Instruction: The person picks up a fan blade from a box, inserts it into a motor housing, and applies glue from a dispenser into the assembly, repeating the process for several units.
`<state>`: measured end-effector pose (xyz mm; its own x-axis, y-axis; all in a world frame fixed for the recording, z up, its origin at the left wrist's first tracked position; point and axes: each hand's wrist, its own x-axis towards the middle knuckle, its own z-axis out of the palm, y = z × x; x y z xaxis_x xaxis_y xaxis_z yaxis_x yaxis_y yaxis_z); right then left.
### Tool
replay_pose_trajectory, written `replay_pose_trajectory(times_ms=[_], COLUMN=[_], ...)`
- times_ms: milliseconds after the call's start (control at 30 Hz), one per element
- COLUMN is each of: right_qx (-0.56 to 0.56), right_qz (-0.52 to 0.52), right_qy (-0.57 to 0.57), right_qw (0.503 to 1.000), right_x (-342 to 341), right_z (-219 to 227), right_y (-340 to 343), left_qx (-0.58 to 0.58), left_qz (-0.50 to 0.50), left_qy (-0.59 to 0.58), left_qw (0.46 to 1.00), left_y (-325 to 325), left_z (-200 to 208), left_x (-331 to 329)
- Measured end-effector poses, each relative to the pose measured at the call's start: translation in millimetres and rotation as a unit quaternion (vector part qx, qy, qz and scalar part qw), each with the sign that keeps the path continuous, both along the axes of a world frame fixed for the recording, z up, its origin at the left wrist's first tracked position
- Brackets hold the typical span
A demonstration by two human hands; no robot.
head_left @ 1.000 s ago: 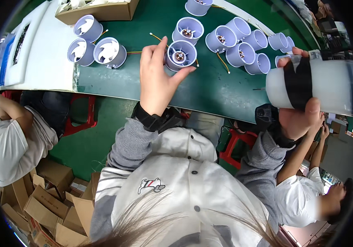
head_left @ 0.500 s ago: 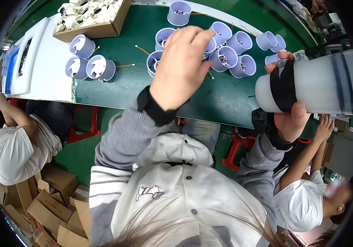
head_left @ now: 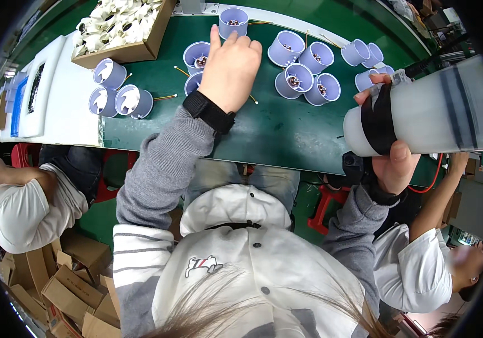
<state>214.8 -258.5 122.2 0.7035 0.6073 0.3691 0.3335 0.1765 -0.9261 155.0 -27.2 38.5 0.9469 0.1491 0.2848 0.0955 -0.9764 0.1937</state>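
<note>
My left hand [head_left: 231, 70] reaches over a group of lavender plastic cups on the green table, index finger stretched forward and other fingers bent; its thumb is hidden. It is nearest to a far cup [head_left: 233, 23], while another cup [head_left: 197, 55] lies left of the index finger. A thin wire pokes out beside the palm; what is under the palm is hidden. My right hand [head_left: 392, 166] grips a large translucent white bottle [head_left: 433, 112], tilted sideways, with black tape around it. Right of my left hand, several cups [head_left: 294, 80] with copper-coloured parts inside stand clustered.
A cardboard box [head_left: 134, 49] of white fan blades stands far left. Nearer are cups with white blades [head_left: 134, 101]. More cups [head_left: 356, 52] stand behind the bottle. Co-workers sit to either side: one person [head_left: 38, 203] left, another [head_left: 410, 270] right. Cardboard boxes [head_left: 78, 290] lie lower left.
My left hand has shifted left and its index finger now points forward. The cups beside it stand farther left, apart from the right cluster. My right hand keeps its hold on the bottle.
</note>
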Motion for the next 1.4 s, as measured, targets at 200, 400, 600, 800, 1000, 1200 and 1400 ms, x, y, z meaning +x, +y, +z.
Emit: replay_pose_trajectory(times_ms=[200,400,600,800,1000,1200,1400], right_qx=[0.028,-0.021,-0.021,0.011,0.015,0.014,-0.008], right_qz=[0.029,0.018,0.028,0.026,0.054,0.025,0.027], right_qy=[-0.008,0.008,0.007,0.01,0.018,0.025,0.036], right_qw=[0.999,1.0,0.999,1.0,0.998,0.999,0.999], right_x=[3,-3,-4,-2,-9,-5,-7], right_z=[-3,1,1,-1,-2,-3,4], right_y=[-6,-9,-7,-8,-3,-13,-4], left_qx=[0.085,0.111,0.185,0.088,0.081,-0.052,-0.259], left_qz=[0.069,0.074,0.111,0.09,0.257,-0.001,-0.038], left_qy=[-0.095,-0.065,-0.064,-0.185,0.064,-0.348,-0.3], left_qw=[0.989,0.989,0.974,0.975,0.961,0.936,0.917], left_y=[-5,4,33,13,44,13,-38], left_z=[-5,-33,-32,11,-9,45,76], left_x=[-33,-22,-25,14,97,27,-77])
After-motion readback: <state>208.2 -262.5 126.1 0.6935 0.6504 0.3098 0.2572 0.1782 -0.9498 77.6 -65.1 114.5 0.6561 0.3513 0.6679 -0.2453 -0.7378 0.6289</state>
